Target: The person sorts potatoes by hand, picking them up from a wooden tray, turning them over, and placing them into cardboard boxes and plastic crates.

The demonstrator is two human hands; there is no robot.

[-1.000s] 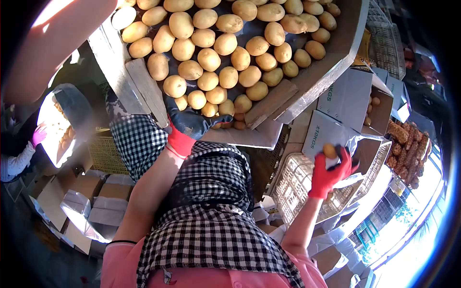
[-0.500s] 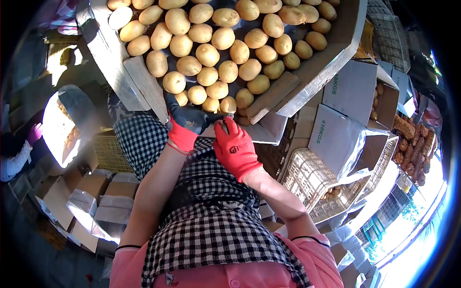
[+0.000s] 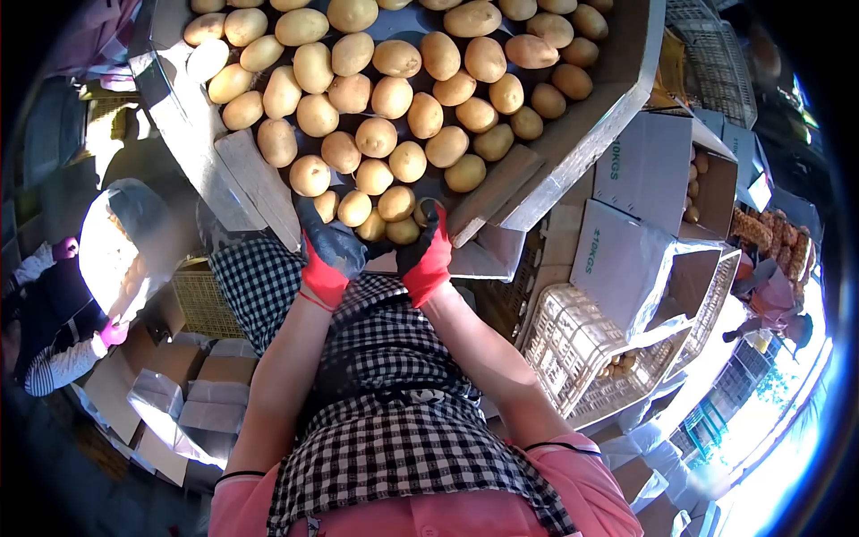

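Many yellow potatoes [image 3: 377, 137] lie on a sloping wooden tray [image 3: 528, 201] that narrows to a mouth in front of me. My left hand [image 3: 329, 252], in a red glove with black-coated fingers, is open at the left of the mouth, its fingers pointing up beside the lowest potatoes. On the other side my right hand [image 3: 426, 252], gloved alike, is open and cupped, with a fingertip against a potato [image 3: 403, 232] or just beside it. Several potatoes sit between the two hands. The undersides of the fingers are hidden.
At right stand white cartons [image 3: 617, 259] marked 10KGS, some with potatoes, and a pale plastic crate [image 3: 573, 345]. At left a co-worker [image 3: 63, 300] in pink gloves handles a clear bag [image 3: 112, 251] of potatoes. Cartons [image 3: 210, 385] stand below. Another person [image 3: 774, 300] is far right.
My right hand has turned and moved up to the right side of the mouth, away from my left hand. The potatoes have shifted down the tray. The co-worker at left has come further into view.
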